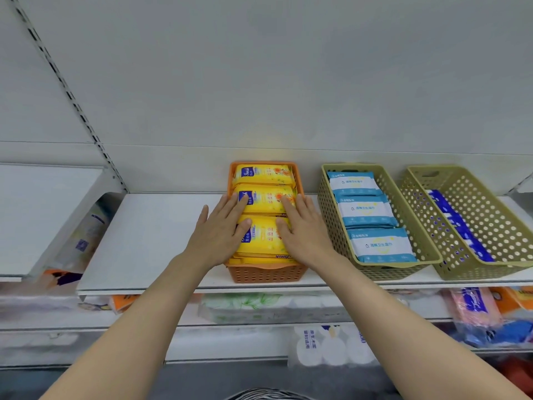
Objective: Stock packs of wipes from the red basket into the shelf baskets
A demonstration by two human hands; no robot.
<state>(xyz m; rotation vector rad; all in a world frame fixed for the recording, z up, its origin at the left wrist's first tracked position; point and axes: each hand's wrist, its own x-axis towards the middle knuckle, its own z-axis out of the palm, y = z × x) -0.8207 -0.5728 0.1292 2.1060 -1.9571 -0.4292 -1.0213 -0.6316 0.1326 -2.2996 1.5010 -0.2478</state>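
My left hand (pixel 222 229) and right hand (pixel 302 229), fingers straight, press flat on the yellow packs (pixel 264 197) in the orange basket (pixel 266 274).

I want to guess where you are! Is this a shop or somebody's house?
Most likely a shop aisle. White metal shelves run in tiers, baskets hold rows of matching goods, like the orange basket of yellow wipes packs, and wrapped paper rolls sit below.
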